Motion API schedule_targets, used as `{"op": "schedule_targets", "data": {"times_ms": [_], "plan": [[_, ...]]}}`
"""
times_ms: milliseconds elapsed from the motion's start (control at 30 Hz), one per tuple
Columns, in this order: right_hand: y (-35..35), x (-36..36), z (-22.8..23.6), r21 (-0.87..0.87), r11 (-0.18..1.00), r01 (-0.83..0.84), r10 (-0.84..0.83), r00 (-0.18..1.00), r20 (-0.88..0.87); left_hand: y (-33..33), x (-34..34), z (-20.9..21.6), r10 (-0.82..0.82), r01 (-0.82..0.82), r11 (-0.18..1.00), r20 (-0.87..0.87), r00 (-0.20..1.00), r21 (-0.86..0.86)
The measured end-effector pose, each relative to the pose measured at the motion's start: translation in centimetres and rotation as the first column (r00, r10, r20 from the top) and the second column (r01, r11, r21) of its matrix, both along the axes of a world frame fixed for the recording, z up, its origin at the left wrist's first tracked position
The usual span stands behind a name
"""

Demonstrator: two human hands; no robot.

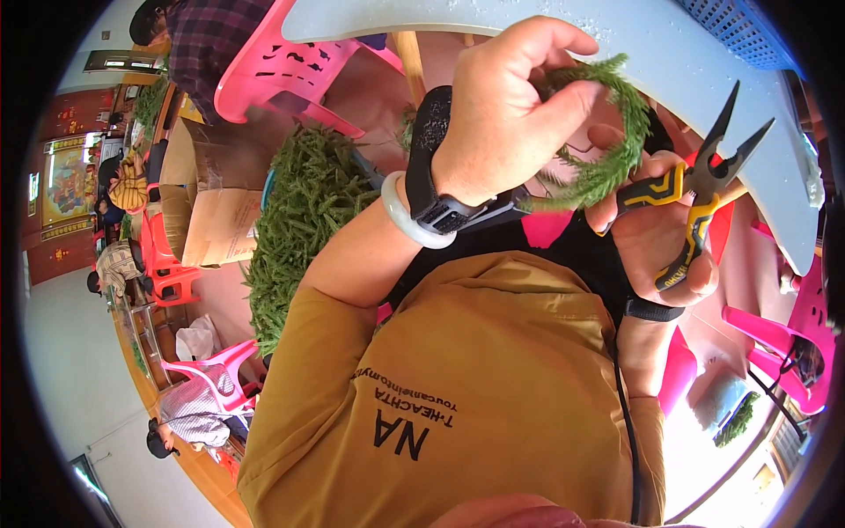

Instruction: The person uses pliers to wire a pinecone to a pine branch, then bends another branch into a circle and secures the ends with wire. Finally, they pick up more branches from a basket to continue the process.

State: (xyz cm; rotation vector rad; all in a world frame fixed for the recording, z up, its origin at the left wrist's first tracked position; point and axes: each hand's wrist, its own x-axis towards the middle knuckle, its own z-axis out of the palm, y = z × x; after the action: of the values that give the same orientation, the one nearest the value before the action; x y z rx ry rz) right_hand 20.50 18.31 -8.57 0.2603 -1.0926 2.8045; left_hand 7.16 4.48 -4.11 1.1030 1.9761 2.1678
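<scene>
A small ring of green artificial pine sprigs (627, 145) is held up by my left hand (519, 110), whose thumb and fingers are closed on its upper left part. Long-nose pliers (709, 176) with yellow and black handles lie in my right hand (650, 231). Their jaws are spread and point up to the right, away from the ring. The thumb and fingers of that hand are around the handles, and its fingertips are close to the ring's lower right side. Whether they touch it, I cannot tell.
A pale blue-grey table (607, 22) curves across the top, with white specks on it and a blue plastic basket (748, 31). To my left are a heap of green pine sprigs (304, 220), a cardboard box (220, 220) and a pink chair (282, 70). Several people sit farther left.
</scene>
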Motion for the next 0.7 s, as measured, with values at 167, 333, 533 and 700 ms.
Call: {"op": "schedule_targets", "data": {"times_ms": [167,333,533,700], "plan": [[-0.1,-1.0,-0.8,-0.055,0.994,-0.097,0.087,0.982,-0.170,-0.5,-0.5,-0.5,-0.011,0.007,0.993,-0.033,0.999,-0.114],[-0.5,-1.6,1.1,0.030,0.987,-0.158,0.160,0.984,-0.078,-1.4,-0.7,-0.2,0.040,-0.059,0.947,-0.067,0.997,-0.314],[-1.3,-1.7,0.5,0.006,1.000,-0.003,0.003,0.996,-0.087,-1.9,-1.4,0.3,-0.069,0.106,0.974,0.186,0.980,-0.199],[-1.2,-2.4,0.2,-0.088,0.993,-0.083,0.082,0.997,-0.010,-2.0,-1.4,0.5,-0.035,0.053,0.996,0.235,0.971,-0.073]]}}
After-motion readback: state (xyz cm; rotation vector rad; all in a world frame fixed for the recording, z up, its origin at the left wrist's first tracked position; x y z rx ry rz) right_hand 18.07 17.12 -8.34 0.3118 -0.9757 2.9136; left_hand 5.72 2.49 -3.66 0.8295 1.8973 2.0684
